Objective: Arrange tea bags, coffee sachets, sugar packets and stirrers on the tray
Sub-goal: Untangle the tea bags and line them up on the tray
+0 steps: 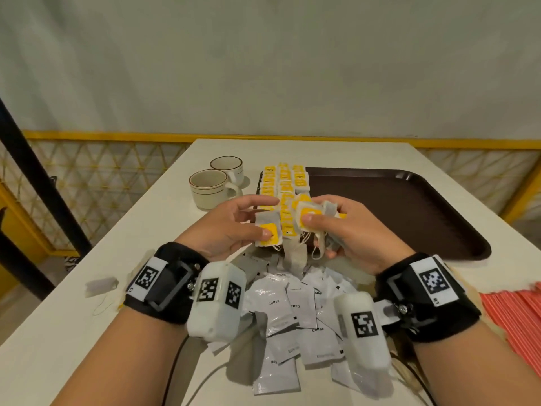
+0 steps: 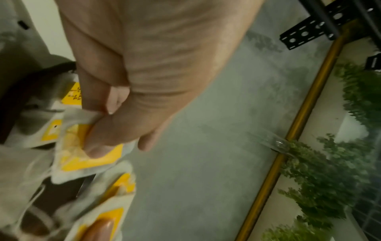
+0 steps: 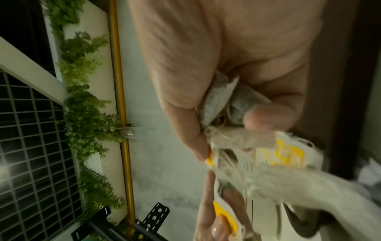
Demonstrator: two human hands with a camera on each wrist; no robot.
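Hands [image 1: 285, 227] each pinch tea bags [image 1: 307, 218], hiding the tray's [image 1: 409, 206] near-left corner; wrist views blur.

Two cream cups [image 1: 215, 183] with brown rim lines are standing side by side on the white table [image 1: 146, 235]. A yellow rail [image 1: 117, 135] is running along the wall behind. Green foliage [image 3: 86, 114] is hanging beside a wire grid [image 3: 26, 130].
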